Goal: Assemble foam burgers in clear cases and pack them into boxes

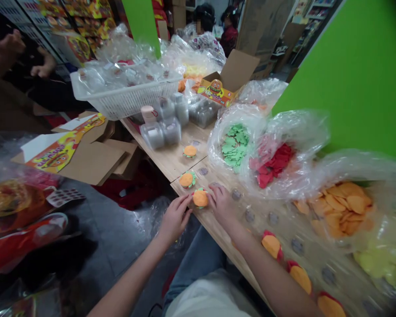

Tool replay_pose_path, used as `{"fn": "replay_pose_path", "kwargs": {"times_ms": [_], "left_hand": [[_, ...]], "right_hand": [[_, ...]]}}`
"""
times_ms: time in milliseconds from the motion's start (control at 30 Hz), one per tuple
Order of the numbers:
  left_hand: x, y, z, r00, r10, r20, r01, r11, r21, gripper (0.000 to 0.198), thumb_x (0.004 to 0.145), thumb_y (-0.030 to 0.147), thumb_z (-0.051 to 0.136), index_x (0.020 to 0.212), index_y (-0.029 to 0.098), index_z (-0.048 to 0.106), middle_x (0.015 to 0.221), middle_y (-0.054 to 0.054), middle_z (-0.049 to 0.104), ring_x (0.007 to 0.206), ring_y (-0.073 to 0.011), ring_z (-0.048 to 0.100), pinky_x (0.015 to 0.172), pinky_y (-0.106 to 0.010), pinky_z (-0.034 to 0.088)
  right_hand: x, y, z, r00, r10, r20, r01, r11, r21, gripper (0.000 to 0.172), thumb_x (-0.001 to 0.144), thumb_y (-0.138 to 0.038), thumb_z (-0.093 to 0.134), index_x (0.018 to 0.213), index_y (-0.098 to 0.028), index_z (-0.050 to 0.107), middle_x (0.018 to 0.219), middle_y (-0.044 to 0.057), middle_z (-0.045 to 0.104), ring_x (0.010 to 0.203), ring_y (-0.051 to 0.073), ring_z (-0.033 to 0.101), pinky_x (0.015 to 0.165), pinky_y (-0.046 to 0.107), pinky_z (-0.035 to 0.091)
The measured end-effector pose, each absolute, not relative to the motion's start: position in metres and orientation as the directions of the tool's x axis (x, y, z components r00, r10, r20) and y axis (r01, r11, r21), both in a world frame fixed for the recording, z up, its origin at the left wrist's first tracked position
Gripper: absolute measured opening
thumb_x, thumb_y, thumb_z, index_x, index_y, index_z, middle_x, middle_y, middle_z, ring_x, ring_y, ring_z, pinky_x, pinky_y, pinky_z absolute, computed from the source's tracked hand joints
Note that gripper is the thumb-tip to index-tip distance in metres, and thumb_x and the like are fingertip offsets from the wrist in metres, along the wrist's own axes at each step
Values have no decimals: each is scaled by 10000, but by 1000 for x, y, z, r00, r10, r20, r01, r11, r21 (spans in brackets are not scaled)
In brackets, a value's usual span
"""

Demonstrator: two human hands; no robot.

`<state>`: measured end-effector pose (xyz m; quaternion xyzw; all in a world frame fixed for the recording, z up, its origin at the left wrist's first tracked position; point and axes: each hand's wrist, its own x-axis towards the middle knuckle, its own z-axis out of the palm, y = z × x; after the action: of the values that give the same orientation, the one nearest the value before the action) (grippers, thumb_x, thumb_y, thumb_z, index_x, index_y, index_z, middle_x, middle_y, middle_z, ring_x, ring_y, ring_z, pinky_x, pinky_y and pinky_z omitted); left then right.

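Observation:
A small toy burger [200,199] with an orange top and green and red edges sits between my hands at the table's near edge. The fingers of my left hand [175,215] press its left side, while my right hand [221,203] grips the right side. Just beyond it lies a second toy burger [186,179] with a green piece sticking out at its right. Farther off is a third burger [189,152]. Along my right forearm run several orange-topped stacks [271,245] with red pieces poking out.
Plastic bags hold green pieces [235,147], red pieces [275,165], orange rounds [345,207] and yellow pieces [379,264]. Clear containers [161,132] and a white basket [132,99] stand at the back. Open cartons [92,158] sit left, near another person [20,66].

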<state>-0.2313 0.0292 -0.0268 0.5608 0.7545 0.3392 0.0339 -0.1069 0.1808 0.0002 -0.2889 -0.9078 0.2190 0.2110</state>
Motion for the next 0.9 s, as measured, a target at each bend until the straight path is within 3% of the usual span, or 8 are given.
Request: {"fn": "replay_pose_path", "kwargs": {"times_ms": [100, 200, 300, 400, 533, 633, 767, 900], "left_hand": [[-228, 23, -32, -257, 896, 361, 917, 109, 383, 441, 841, 270, 495, 1279, 238, 449, 1336, -102, 437, 1237, -245, 373, 996, -422, 346], [-230, 23, -34, -157, 932, 327, 961, 69, 267, 481, 835, 333, 504, 1302, 248, 426, 1376, -101, 403, 1277, -267, 329, 1011, -452, 314], [-234, 30, -34, -130, 945, 299, 970, 59, 235, 507, 838, 355, 492, 1317, 213, 407, 1377, -113, 403, 1283, -262, 327, 1027, -451, 297], [-236, 34, -36, -120, 939, 323, 972, 46, 229, 496, 842, 325, 485, 1313, 188, 410, 1351, -123, 433, 1269, -249, 350, 1018, -429, 319], [-237, 33, -42, -115, 912, 394, 985, 53, 166, 519, 830, 292, 505, 1324, 180, 391, 1337, -134, 443, 1264, -250, 357, 1006, -412, 334], [-240, 34, -47, -48, 899, 435, 996, 11, 87, 555, 824, 316, 514, 1338, 170, 365, 1329, -120, 463, 1251, -233, 380, 1015, -390, 322], [-242, 33, -48, -12, 887, 462, 997, -26, 75, 557, 814, 322, 527, 1320, 143, 376, 1309, -121, 487, 1246, -221, 392, 1012, -382, 331], [-241, 28, -46, -94, 854, 511, 989, 22, 144, 520, 786, 274, 564, 1281, 197, 423, 1299, -116, 488, 1231, -247, 406, 985, -419, 371]], "right_hand": [[-89, 167, 9, -772, 579, 262, 472, 798, -376, 277, 868, -161, 398, 1078, -166, 578, 1010, 98, 591, 992, 224, 490, 872, 373, 406], [-82, 154, 6, -825, 518, 225, 456, 846, -276, 337, 856, -202, 444, 1183, -199, 524, 1195, 97, 538, 1156, 265, 400, 938, 429, 353], [-85, 146, 0, -838, 512, 188, 468, 852, -234, 387, 834, -236, 493, 1219, -199, 498, 1345, 99, 418, 1271, 309, 267, 977, 478, 302], [-87, 144, -1, -841, 512, 175, 464, 849, -254, 387, 822, -217, 497, 1207, -188, 508, 1352, 110, 406, 1291, 320, 235, 996, 494, 279], [-91, 175, 11, -824, 513, 240, 427, 841, -331, 375, 838, -176, 434, 1208, -177, 493, 1252, 103, 497, 1205, 242, 379, 975, 391, 343], [-112, 239, 29, -751, 612, 249, 534, 784, -315, 329, 862, -143, 372, 1158, -160, 513, 1073, 85, 594, 1002, 168, 522, 875, 282, 409], [-158, 335, 48, -665, 711, 229, 694, 701, -164, 244, 868, -192, 419, 1013, -88, 585, 1015, 157, 604, 1000, 229, 524, 874, 348, 389], [-191, 376, 40, -667, 708, 233, 683, 706, -189, 220, 822, -282, 555, 913, -87, 599, 963, 113, 612, 973, 223, 541, 898, 420, 379]]}}
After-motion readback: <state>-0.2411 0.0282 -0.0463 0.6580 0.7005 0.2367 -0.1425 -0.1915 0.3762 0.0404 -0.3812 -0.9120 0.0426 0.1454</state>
